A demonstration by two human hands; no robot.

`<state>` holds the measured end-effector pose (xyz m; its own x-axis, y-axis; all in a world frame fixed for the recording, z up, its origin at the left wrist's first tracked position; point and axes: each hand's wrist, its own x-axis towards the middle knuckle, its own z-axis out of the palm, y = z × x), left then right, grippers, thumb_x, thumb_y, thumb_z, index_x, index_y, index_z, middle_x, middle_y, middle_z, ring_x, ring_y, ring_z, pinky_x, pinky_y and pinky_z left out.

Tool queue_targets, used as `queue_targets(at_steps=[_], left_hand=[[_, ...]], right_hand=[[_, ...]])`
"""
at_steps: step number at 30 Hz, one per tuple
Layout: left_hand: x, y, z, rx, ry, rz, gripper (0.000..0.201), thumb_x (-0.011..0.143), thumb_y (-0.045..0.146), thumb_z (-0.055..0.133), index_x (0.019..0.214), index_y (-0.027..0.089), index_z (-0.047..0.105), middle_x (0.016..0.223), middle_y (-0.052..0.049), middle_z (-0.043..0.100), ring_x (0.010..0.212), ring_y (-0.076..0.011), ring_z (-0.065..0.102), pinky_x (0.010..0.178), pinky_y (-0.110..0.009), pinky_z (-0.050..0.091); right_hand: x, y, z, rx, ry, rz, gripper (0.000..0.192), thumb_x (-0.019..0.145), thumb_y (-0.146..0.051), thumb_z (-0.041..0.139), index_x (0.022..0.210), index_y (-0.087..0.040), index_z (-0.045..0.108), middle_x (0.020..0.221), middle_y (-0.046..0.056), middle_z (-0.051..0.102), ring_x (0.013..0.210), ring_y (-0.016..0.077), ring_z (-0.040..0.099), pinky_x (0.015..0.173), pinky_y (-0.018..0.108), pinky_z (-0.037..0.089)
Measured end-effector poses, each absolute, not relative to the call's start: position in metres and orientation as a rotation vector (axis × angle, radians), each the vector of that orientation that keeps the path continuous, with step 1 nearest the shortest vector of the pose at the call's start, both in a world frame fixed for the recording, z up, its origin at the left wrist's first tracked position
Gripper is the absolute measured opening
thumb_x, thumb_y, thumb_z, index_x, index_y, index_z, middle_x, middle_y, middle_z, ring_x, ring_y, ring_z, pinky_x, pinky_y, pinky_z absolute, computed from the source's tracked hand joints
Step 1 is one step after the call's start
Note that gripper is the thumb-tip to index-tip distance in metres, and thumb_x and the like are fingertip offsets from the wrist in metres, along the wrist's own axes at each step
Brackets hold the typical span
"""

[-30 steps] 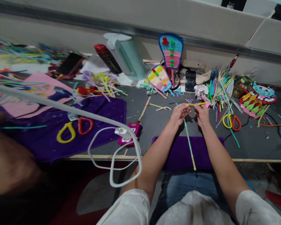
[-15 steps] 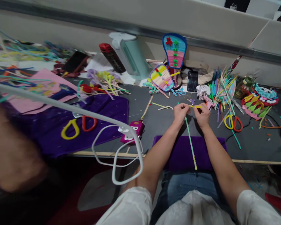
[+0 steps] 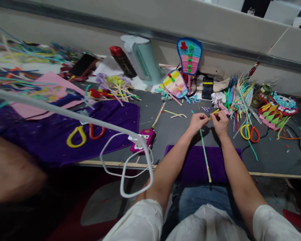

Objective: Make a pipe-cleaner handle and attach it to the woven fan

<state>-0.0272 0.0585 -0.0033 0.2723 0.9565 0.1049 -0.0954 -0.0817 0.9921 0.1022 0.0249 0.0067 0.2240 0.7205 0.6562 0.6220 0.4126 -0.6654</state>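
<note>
Yellow piece [image 3: 215, 111] tilted up since before, green stem [image 3: 205, 155] lengthwise toward body

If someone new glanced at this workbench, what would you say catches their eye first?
Probably the two hands at the centre: the left hand and right hand pinch a long green pipe cleaner that hangs down toward the lap, with a short yellow piece at the right fingertips. Behind them a blue-rimmed striped fan stands upright by the wall, and yellow and red scissors lie on the purple cloth at left.
</note>
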Motion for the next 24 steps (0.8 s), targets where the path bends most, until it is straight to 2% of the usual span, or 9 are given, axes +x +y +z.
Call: queue_targets(at_steps=[4, 7, 11, 16, 24], left_hand=[[-0.027, 0.0564, 0.0007, 1.278, 0.849, 1.108, 0.011, 0.061, 0.024, 0.064, 0.058, 0.014, 0.061, 0.052, 0.002, 0.056, 0.049, -0.0087, 0.051, 0.054, -0.021, 0.043], [-0.0283, 0.0555, 0.0033, 1.134, 0.836, 1.123, 0.013, 0.062, 0.028, 0.065, 0.062, 0.015, 0.063, 0.054, 0.001, 0.057, 0.05, -0.0096, 0.052, 0.056, -0.024, 0.049], [-0.0309, 0.0557, 0.0042, 1.072, 0.848, 1.161, 0.016, 0.061, 0.03, 0.068, 0.062, 0.015, 0.063, 0.056, 0.002, 0.057, 0.05, -0.0088, 0.051, 0.057, -0.026, 0.051], [-0.032, 0.056, 0.0036, 1.074, 0.849, 1.109, 0.017, 0.061, 0.03, 0.068, 0.063, 0.014, 0.064, 0.056, 0.001, 0.058, 0.05, -0.0093, 0.052, 0.056, -0.025, 0.05], [-0.0313, 0.0576, 0.0, 1.294, 0.862, 1.138, 0.019, 0.065, 0.033, 0.069, 0.062, 0.015, 0.064, 0.057, 0.0, 0.058, 0.053, -0.0102, 0.052, 0.055, -0.023, 0.044]], right_hand=[[0.1066, 0.0276, 0.004, -1.274, -1.376, 0.218, 0.023, 0.082, -0.034, 0.061, 0.067, -0.019, 0.054, 0.07, -0.001, 0.052, 0.065, 0.0127, 0.047, 0.063, 0.027, 0.04], [0.1062, 0.0306, -0.0001, -1.285, -1.255, 0.353, 0.02, 0.079, -0.037, 0.064, 0.077, -0.019, 0.058, 0.071, -0.001, 0.054, 0.064, 0.0121, 0.048, 0.062, 0.026, 0.04], [0.1026, 0.034, -0.0033, -1.259, -1.088, 0.627, 0.032, 0.068, -0.038, 0.073, 0.087, -0.019, 0.056, 0.07, -0.004, 0.055, 0.06, 0.0103, 0.048, 0.057, 0.023, 0.039], [0.1004, 0.0318, -0.0001, -1.195, -1.038, 1.002, 0.032, 0.065, -0.043, 0.073, 0.081, -0.018, 0.063, 0.066, -0.004, 0.056, 0.053, 0.0088, 0.043, 0.046, 0.021, 0.034], [0.0976, 0.0297, 0.0012, -1.179, -0.99, 1.006, 0.029, 0.065, -0.044, 0.073, 0.067, -0.017, 0.062, 0.052, -0.007, 0.051, 0.045, 0.0065, 0.039, 0.042, 0.021, 0.029]])
